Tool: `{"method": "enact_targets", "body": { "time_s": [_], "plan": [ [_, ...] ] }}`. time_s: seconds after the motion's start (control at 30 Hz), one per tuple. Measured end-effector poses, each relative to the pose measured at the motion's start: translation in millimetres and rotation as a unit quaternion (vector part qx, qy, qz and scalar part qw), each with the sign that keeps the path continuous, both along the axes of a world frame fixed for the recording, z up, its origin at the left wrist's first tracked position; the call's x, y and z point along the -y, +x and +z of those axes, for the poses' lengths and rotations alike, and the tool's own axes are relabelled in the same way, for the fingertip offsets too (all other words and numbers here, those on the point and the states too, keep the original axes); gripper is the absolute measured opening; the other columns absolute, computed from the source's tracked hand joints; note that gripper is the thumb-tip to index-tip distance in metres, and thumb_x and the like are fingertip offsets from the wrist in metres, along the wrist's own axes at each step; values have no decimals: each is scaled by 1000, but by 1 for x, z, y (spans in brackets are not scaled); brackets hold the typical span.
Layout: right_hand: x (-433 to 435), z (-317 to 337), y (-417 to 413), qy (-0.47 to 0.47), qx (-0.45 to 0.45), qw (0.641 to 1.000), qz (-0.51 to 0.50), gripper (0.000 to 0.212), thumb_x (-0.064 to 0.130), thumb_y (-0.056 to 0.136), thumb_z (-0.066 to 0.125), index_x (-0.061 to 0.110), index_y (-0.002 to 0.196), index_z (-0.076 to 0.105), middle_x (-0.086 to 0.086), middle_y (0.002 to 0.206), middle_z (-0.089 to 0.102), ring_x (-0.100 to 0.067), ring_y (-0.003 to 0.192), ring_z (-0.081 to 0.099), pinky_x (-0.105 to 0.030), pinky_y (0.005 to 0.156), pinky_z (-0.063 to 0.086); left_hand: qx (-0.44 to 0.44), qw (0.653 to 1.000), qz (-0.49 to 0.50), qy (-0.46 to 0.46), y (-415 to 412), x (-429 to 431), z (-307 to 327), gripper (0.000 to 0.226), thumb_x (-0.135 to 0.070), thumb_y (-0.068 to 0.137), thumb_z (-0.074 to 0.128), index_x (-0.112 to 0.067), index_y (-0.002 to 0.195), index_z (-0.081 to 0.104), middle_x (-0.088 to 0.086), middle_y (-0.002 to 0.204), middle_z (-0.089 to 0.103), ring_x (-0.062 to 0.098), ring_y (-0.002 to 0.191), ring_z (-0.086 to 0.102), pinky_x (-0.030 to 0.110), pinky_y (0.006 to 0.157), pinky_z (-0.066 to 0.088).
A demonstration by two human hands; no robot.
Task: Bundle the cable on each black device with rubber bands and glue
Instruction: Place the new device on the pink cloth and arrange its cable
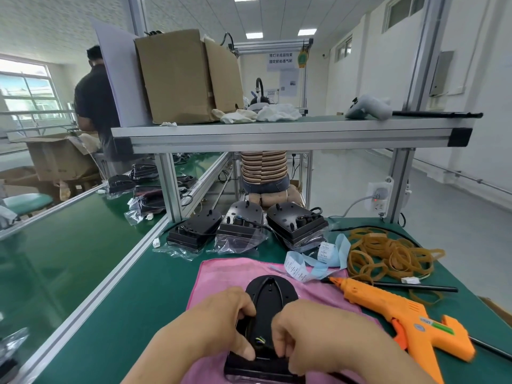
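Both hands gripping: left hand [221,322], right hand [310,332] flank black device [271,296] on pink cloth [221,273].

A white sign [281,61] hanging to the right of the cardboard box [174,79] carries two lines of Chinese characters, reading roughly "半成品线束" and "固定粘贴透气贴". The sheets [288,84] below it are too small to read. So is the print on the label strip [325,252] and the glue gun [401,314] sticker, well below the box.
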State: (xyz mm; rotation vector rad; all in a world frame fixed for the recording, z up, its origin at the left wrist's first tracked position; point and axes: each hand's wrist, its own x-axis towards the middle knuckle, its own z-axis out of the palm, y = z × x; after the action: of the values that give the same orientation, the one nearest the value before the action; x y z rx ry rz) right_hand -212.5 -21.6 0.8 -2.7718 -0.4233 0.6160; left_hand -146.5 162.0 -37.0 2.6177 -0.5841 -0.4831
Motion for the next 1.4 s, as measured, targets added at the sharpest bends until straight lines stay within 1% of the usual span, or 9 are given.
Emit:
{"method": "enact_targets", "body": {
  "time_s": [0.13, 0.27, 0.4, 0.53, 0.73, 0.9, 0.97, 1.17, 1.4],
  "plan": [
    [19, 7, 9, -8, 6, 1000, 6, 25, 13, 79, 70, 26, 100, 73, 16, 78, 61, -3, 76, 57, -19, 66, 48, -2, 1000, 7, 12, 0, 3, 2, 63, -30, 66, 90, -36, 119, 56, -16, 117, 55, 4, 96, 55, 15, 71, 39],
    [24, 13, 26, -25, 30, 999, 7, 26, 8, 81, 68, 25, 98, 76, 14, 85, 66, -5, 80, 58, -23, 72, 51, -3, 1000, 16, 18, -1, 4, 2, 62, -30, 65, 90, -37, 118, 57, -16, 117, 56, 5, 94, 55, 15, 68, 39],
    [19, 4, 39, -50, 35, 998, 19, 28, -1, 81, 68, 18, 99, 77, 2, 104, 72, -18, 95, 65, -32, 86, 54, 0, 999, 20, 26, -2, 6, 5, 61, -31, 66, 90, -35, 118, 58, -14, 118, 56, 9, 101, 57, 21, 79, 45],
    [21, -10, 43, -45, 35, 998, 17, 27, -3, 78, 69, 17, 94, 77, 0, 101, 72, -19, 87, 65, -31, 82, 56, -13, 999, 18, 30, -4, 5, 10, 59, -38, 66, 89, -34, 117, 60, -15, 118, 56, 8, 101, 57, 20, 77, 44],
    [22, -19, 46, -32, 72, 996, 29, 27, -3, 74, 68, 19, 88, 76, 2, 92, 72, -13, 73, 61, -30, 75, 56, 33, 995, 27, 90, -10, 30, 13, 49, -65, 64, 78, -21, 84, 64, -7, 92, 58, 12, 77, 54, 25, 62, 42],
    [25, -26, 44, -22, 149, 987, 58, 26, 4, 74, 70, 23, 90, 78, 7, 94, 71, -15, 83, 65, -25, 74, 50, 105, 978, 14, 181, -16, 49, 2, 67, -69, 61, 77, -18, 103, 64, -1, 106, 48, 20, 85, 48, 32, 73, 43],
    [26, -28, 43, -19, 188, 979, 71, 25, 7, 75, 70, 24, 91, 78, 7, 95, 73, -14, 87, 65, -22, 73, 46, 107, 978, 20, 180, -16, 50, 3, 64, -68, 59, 78, -20, 99, 64, -2, 101, 46, 20, 83, 48, 32, 71, 41],
    [28, -28, 34, 2, 220, 972, 88, 19, 10, 89, 62, 20, 97, 76, 1, 99, 70, -20, 97, 63, -33, 85, 50, 109, 979, 21, 173, -17, 48, 9, 56, -69, 55, 80, -27, 73, 47, -7, 89, 46, 17, 77, 49, 28, 65, 39],
    [24, -28, 45, 2, 185, 978, 95, 25, 4, 89, 62, 17, 105, 76, 1, 107, 71, -16, 102, 62, -28, 89, 47, 65, 988, 27, 135, -16, 41, 14, 50, -64, 59, 81, -24, 77, 57, -5, 97, 55, 17, 86, 57, 28, 72, 47]
  ]
}}
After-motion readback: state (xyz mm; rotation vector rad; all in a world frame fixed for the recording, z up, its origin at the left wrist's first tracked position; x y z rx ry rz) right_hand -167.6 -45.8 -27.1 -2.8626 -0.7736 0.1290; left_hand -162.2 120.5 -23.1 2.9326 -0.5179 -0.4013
